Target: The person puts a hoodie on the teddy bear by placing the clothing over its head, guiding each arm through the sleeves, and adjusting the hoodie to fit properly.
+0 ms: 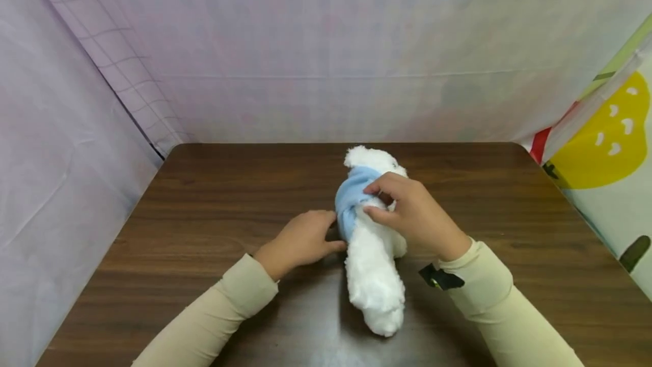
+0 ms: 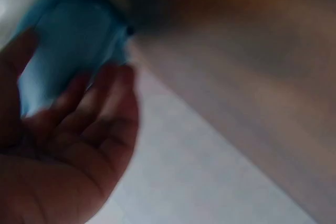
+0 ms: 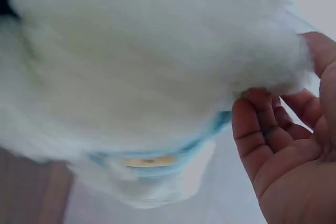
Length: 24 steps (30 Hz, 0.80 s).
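Observation:
A white fluffy stuffed toy (image 1: 376, 276) lies lengthwise on the table, a light blue garment (image 1: 351, 194) wrapped round its middle. My left hand (image 1: 305, 239) is at the garment's left side, thumb and fingers apart. In the left wrist view its relaxed fingers (image 2: 105, 103) are close to the blue cloth (image 2: 68, 45); firm contact cannot be made out. From the right, my right hand (image 1: 415, 214) reaches over the toy. In the right wrist view, that hand (image 3: 294, 145) holds a fluffy part of the toy (image 3: 273, 61) between thumb and curled fingers. A tan label (image 3: 149, 160) shows on the garment.
The dark brown wooden table (image 1: 229, 180) extends on both sides of the toy. Pale cloth curtains (image 1: 326, 61) hang behind and to the left. Printed fabric with a yellow shape (image 1: 606, 140) hangs at the right. A black strap piece (image 1: 442, 277) sits by the right sleeve.

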Each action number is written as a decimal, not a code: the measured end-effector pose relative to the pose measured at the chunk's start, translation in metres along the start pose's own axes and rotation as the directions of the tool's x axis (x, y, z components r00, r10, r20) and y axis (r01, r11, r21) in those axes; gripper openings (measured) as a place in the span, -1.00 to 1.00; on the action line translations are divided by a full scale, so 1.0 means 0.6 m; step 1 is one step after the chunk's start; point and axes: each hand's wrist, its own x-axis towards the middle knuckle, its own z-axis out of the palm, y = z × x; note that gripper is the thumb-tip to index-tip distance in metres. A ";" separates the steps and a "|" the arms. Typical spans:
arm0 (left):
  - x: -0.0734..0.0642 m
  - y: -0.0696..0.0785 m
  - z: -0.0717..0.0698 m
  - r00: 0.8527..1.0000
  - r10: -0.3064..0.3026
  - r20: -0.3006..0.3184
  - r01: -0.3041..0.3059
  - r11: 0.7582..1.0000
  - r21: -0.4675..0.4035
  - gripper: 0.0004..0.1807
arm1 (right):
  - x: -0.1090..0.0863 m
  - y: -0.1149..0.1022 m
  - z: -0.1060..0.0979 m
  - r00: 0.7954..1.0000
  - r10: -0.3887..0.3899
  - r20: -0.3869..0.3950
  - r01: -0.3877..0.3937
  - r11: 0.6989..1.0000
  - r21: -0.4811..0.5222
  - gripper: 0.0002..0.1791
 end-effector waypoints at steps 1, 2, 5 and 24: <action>-0.002 -0.001 -0.006 1.000 0.002 -0.005 -0.002 1.000 0.029 -0.73 | -0.001 0.001 0.007 1.000 0.004 0.016 -0.004 1.000 0.024 -0.79; -0.003 -0.002 -0.013 1.000 0.007 -0.028 -0.005 0.999 0.052 -0.81 | -0.003 0.001 0.013 0.999 0.009 0.031 -0.010 0.999 0.051 -0.81; -0.010 -0.002 -0.031 0.982 0.018 -0.186 -0.008 0.999 0.051 -0.99 | -0.012 0.003 0.024 1.000 0.004 0.018 -0.007 0.992 0.130 -0.86; -0.030 0.002 -0.032 0.917 0.204 -0.343 -0.149 0.972 0.181 -0.90 | -0.052 0.056 0.031 0.928 0.328 0.179 -0.334 0.943 0.001 -0.81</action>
